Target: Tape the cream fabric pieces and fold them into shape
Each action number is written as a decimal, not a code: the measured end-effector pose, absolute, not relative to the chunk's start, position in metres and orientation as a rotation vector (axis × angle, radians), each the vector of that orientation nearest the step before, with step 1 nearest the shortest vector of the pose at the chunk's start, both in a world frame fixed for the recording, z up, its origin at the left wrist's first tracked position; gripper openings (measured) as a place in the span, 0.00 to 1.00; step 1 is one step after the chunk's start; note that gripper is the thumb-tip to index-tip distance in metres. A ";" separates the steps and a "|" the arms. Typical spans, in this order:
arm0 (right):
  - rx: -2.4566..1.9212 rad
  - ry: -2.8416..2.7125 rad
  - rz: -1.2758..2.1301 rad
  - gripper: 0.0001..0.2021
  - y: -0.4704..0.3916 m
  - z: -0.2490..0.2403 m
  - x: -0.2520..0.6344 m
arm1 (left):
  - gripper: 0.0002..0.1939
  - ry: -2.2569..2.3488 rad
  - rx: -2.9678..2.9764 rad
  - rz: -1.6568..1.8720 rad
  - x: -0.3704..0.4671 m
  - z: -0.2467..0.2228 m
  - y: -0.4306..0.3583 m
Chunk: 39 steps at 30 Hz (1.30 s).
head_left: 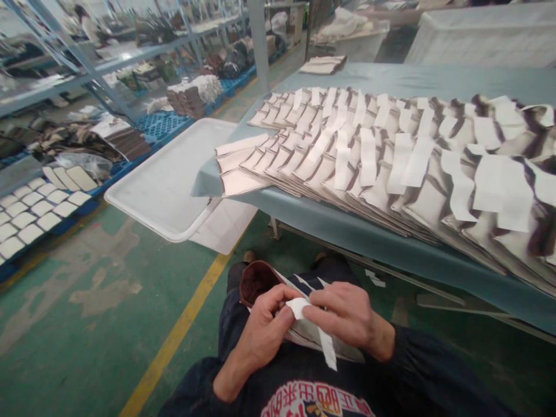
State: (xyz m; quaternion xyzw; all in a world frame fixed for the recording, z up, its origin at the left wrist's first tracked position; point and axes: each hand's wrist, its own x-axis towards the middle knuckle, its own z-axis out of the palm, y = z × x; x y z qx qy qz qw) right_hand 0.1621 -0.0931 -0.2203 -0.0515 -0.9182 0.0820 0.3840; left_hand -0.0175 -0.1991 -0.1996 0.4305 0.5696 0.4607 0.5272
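Both hands meet over my lap. My left hand pinches one side of a small white strip between thumb and fingers. On the strip's other side, my right hand grips it with bent fingers. A longer white tail hangs below the right fingers. Under the hands lies a pale fabric piece with a dark red-brown opening, across my lap; the hands hide much of it.
Ahead stands a table with a blue-green cover. Overlapping rows of pale fabric pieces with white strips lie on it. At left are a white tub, blue pallets with stacked goods and a yellow floor line.
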 end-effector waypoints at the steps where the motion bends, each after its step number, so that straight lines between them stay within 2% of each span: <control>1: -0.127 -2.339 0.211 0.13 -0.093 -0.220 0.162 | 0.12 1.350 1.019 1.103 -0.018 -0.200 -0.199; 7: -0.081 -2.346 0.211 0.08 -0.091 -0.214 0.160 | 0.20 1.271 0.969 1.125 -0.022 -0.199 -0.198; 10: -0.050 -2.384 0.171 0.09 -0.089 -0.207 0.157 | 0.21 1.228 0.947 1.131 -0.024 -0.197 -0.196; 25: -0.199 -2.274 0.286 0.10 -0.096 -0.208 0.144 | 0.15 1.198 0.886 1.207 -0.026 -0.212 -0.199; 39: -0.242 -2.293 0.290 0.12 -0.105 -0.208 0.138 | 0.17 1.275 0.965 1.209 -0.025 -0.199 -0.209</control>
